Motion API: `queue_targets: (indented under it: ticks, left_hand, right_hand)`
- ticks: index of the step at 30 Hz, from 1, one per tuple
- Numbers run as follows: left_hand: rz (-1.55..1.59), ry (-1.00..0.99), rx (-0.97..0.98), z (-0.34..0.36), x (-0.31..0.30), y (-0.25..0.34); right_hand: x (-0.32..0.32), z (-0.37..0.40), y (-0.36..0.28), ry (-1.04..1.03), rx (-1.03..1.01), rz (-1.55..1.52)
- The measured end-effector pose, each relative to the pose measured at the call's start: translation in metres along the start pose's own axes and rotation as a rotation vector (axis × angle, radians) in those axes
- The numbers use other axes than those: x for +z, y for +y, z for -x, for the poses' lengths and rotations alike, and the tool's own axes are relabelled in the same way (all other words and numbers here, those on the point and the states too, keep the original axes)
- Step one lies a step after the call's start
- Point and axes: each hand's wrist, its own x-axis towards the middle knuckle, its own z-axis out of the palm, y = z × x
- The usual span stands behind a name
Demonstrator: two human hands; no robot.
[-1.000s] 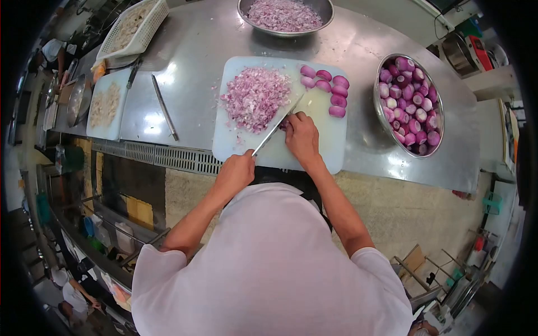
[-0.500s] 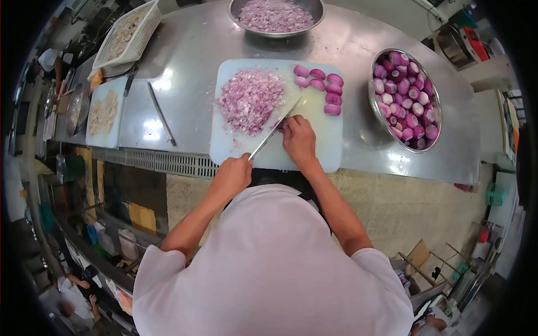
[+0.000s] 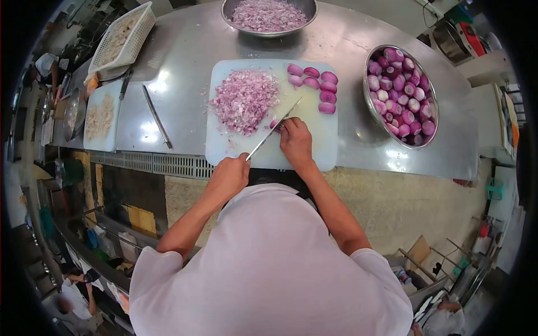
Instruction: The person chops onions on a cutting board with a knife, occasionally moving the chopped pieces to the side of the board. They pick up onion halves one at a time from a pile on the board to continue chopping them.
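My left hand is closed around the handle of a knife at the front edge of the white cutting board. The blade slants away to the upper right across the board. Close against the blade, my right hand has its fingers curled down on a piece of red onion, mostly hidden by the fingers and blade. A heap of chopped red onion lies on the board's left side. Several peeled onion halves sit in rows at the upper right corner.
A steel bowl of whole peeled red onions stands to the right, and a bowl of chopped onion at the back. Leftward are a dark narrow rod or blade, a second board with pale pieces, and a white basket.
The view has shifted slightly, so the board and bowls sit a little further left. Both hands keep almost the same pose; a bit of purple onion now shows left of the blade.
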Motion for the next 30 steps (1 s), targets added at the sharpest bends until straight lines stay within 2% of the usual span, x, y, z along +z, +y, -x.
queue_targets:
  ticks: [5,7,11,13,17,19,22,30]
  left_hand:
    - [-0.030,-0.025,0.013,-0.006,0.009,-0.017]
    - [-0.002,-0.004,-0.011,0.001,-0.003,0.000]
    - [-0.015,-0.010,0.014,-0.002,0.011,-0.016]
    - [-0.017,-0.033,-0.025,0.000,-0.006,0.005]
    - [0.058,-0.065,-0.048,0.001,0.001,-0.006]
    - [-0.015,-0.038,-0.002,-0.003,-0.001,-0.007]
    - [0.064,-0.008,-0.020,0.002,0.003,0.000]
    - [0.026,0.022,0.017,-0.006,0.006,-0.011]
  right_hand:
    - [0.001,-0.002,-0.002,0.011,-0.011,-0.015]
    - [-0.001,0.003,0.003,0.007,-0.003,-0.017]
    - [0.003,0.000,0.001,0.011,-0.006,-0.038]
    - [0.003,0.000,0.004,0.024,0.002,-0.046]
    - [-0.001,0.000,-0.003,0.026,0.018,-0.075]
    - [0.004,0.001,0.002,0.037,0.015,-0.081]
    - [0.000,0.002,0.004,0.038,0.014,-0.085]
    - [0.004,0.008,0.004,0.029,0.040,-0.079]
